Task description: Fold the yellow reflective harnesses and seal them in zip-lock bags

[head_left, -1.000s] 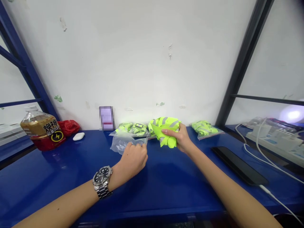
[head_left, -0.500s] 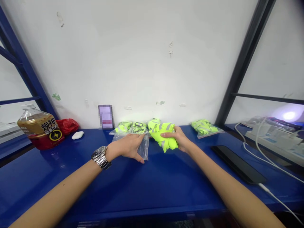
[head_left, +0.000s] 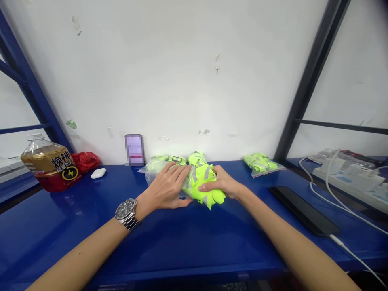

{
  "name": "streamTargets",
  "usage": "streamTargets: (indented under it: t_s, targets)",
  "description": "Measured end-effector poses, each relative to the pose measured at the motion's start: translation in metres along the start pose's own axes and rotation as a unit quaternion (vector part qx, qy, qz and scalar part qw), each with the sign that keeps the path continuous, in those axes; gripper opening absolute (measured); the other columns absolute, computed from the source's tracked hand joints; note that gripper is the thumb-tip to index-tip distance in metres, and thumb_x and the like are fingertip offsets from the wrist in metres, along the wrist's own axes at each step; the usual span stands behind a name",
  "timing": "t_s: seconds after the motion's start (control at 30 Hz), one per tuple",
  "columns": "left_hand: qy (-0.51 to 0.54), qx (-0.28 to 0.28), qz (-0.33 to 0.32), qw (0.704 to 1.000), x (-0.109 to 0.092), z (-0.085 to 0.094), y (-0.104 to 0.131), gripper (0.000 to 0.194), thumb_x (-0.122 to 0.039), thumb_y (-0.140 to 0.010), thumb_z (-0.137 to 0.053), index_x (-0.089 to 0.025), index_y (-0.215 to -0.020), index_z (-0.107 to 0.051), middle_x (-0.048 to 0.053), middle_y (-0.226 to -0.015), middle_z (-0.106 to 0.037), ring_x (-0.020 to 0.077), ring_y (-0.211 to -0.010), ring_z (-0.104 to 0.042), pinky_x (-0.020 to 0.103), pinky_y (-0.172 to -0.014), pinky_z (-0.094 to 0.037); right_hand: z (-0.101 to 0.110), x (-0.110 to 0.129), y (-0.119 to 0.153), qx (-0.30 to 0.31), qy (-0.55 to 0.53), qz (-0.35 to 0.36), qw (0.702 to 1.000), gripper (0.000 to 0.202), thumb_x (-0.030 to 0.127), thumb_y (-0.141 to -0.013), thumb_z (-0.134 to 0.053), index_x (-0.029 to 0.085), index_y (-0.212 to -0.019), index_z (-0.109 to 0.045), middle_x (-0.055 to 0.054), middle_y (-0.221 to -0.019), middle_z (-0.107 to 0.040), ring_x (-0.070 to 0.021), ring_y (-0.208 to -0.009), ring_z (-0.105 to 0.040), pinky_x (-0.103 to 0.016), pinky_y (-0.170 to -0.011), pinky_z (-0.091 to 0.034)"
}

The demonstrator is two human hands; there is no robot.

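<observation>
A bundled neon-yellow reflective vest [head_left: 206, 193] with grey stripes is in my right hand [head_left: 228, 182], which grips its right side with the thumb across the front. My left hand [head_left: 169, 186], with a metal watch at the wrist, is curled round a clear plastic bag [head_left: 151, 178] at the vest's left end. The vest's left end appears to be inside the bag's mouth; my left fingers hide part of it. Behind my hands, several more neon-yellow bundles [head_left: 197, 157] lie by the wall, partly covered.
To the right are a bagged vest [head_left: 260, 162], a black phone [head_left: 303, 210] on a white cable and a power strip [head_left: 354, 178]. A drink bottle [head_left: 50, 163], red plastic bag [head_left: 86, 161], white case [head_left: 98, 173] and upright phone [head_left: 135, 149] stand left on the blue table [head_left: 182, 246].
My right hand has brought the vest left and slightly down, to the bag. My left hand has moved from spread fingers over the bag to a curl round it and the vest's end.
</observation>
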State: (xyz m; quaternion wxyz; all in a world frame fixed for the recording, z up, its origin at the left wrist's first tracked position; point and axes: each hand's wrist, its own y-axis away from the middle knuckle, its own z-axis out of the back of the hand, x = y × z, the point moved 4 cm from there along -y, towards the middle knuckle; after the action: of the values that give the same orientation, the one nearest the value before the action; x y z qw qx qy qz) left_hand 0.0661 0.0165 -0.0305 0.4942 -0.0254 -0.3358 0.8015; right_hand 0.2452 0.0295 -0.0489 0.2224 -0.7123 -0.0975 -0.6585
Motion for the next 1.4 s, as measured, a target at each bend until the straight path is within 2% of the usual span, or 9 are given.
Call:
streamTargets:
  t_s: [0.3,0.43,0.63,0.8,0.9,1.03,1.13,1.27,1.4]
  targets:
    - [0.008,-0.004,-0.037,0.999,-0.002,-0.009,0.007,0.075,-0.055,-0.081,-0.055,-0.004,-0.133,-0.04,0.027,-0.122,-0.058,0.0385,-0.117,-0.054,0.057,-0.099,-0.042,-0.013,0.0,-0.001,0.046,0.172,0.048,0.983,0.026,0.032,-0.059,-0.081,0.017,-0.075,-0.067,-0.001,-0.071,-0.067,-0.0149,-0.062,-0.058,-0.027,-0.057,-0.05]
    - [-0.015,-0.017,-0.062,0.998,-0.004,-0.01,0.01,0.074,-0.051,-0.083,-0.055,-0.002,-0.135,-0.034,0.028,-0.119,-0.058,0.0385,-0.114,-0.056,0.054,-0.092,-0.048,-0.015,-0.004,-0.003,0.014,0.164,0.067,0.984,0.032,0.034,-0.055,-0.083,0.017,-0.079,-0.068,-0.001,-0.072,-0.067,-0.016,-0.065,-0.059,-0.026,-0.057,-0.05]
    - [-0.021,-0.047,-0.094,0.994,-0.014,-0.006,0.011,0.076,-0.047,-0.083,-0.056,0.001,-0.135,-0.031,0.027,-0.113,-0.061,0.0378,-0.11,-0.058,0.052,-0.091,-0.05,-0.02,-0.015,-0.002,0.075,0.109,0.015,0.991,0.031,0.036,-0.06,-0.081,0.016,-0.079,-0.066,-0.002,-0.075,-0.066,-0.0154,-0.064,-0.059,-0.028,-0.059,-0.049]
    - [-0.029,-0.01,-0.058,0.998,-0.013,-0.004,0.004,0.073,-0.041,-0.085,-0.056,-0.003,-0.141,-0.026,0.026,-0.128,-0.052,0.0377,-0.125,-0.046,0.055,-0.102,-0.04,-0.016,-0.011,-0.005,-0.025,0.186,0.098,0.977,0.029,0.037,-0.06,-0.081,0.015,-0.068,-0.064,0.001,-0.063,-0.06,-0.0119,-0.056,-0.051,-0.024,-0.053,-0.043]
    - [-0.032,-0.022,-0.034,0.999,-0.013,0.004,-0.001,0.078,-0.051,-0.082,-0.059,-0.008,-0.139,-0.03,0.024,-0.134,-0.046,0.0384,-0.129,-0.039,0.057,-0.104,-0.034,-0.009,-0.006,-0.006,-0.108,0.25,0.113,0.955,0.035,0.044,-0.058,-0.081,0.014,-0.062,-0.063,0.002,-0.056,-0.057,-0.0112,-0.052,-0.047,-0.023,-0.047,-0.038]
    - [-0.007,-0.085,0.07,0.994,-0.009,0.014,0.0,0.033,-0.042,-0.091,-0.05,-0.012,-0.105,-0.051,0.015,-0.1,-0.057,0.0263,-0.095,-0.054,0.043,-0.081,-0.048,-0.008,0.002,-0.002,-0.161,0.309,0.159,0.924,0.038,0.048,-0.061,-0.078,0.012,-0.067,-0.07,-0.001,-0.059,-0.062,-0.0143,-0.056,-0.053,-0.023,-0.05,-0.041]
    - [0.013,-0.026,0.137,0.99,-0.008,0.008,0.001,0.019,-0.029,-0.096,-0.037,-0.016,-0.085,-0.047,0.007,-0.081,-0.053,0.0193,-0.074,-0.051,0.035,-0.067,-0.047,-0.013,0.008,0.001,-0.165,0.343,0.215,0.9,0.036,0.046,-0.067,-0.075,0.013,-0.082,-0.074,-0.002,-0.07,-0.069,-0.0176,-0.066,-0.061,-0.024,-0.06,-0.045]
    - [-0.009,0.075,0.131,0.988,-0.013,-0.004,0.001,0.018,-0.024,-0.096,-0.032,-0.017,-0.087,-0.046,0.006,-0.082,-0.054,0.02,-0.074,-0.052,0.035,-0.068,-0.046,-0.019,0.005,0.001,-0.159,0.436,0.23,0.855,0.028,0.039,-0.07,-0.072,0.016,-0.085,-0.074,-0.001,-0.066,-0.068,-0.0168,-0.064,-0.062,-0.023,-0.06,-0.043]
    - [-0.057,0.114,0.124,0.984,-0.015,-0.011,0.004,0.014,-0.02,-0.095,-0.036,-0.016,-0.088,-0.047,0.007,-0.082,-0.055,0.0217,-0.075,-0.053,0.036,-0.068,-0.045,-0.023,-0.004,-0.004,-0.147,0.503,0.218,0.824,0.034,0.031,-0.068,-0.07,0.019,-0.1,-0.071,-0.004,-0.078,-0.069,-0.019,-0.071,-0.061,-0.028,-0.07,-0.045]
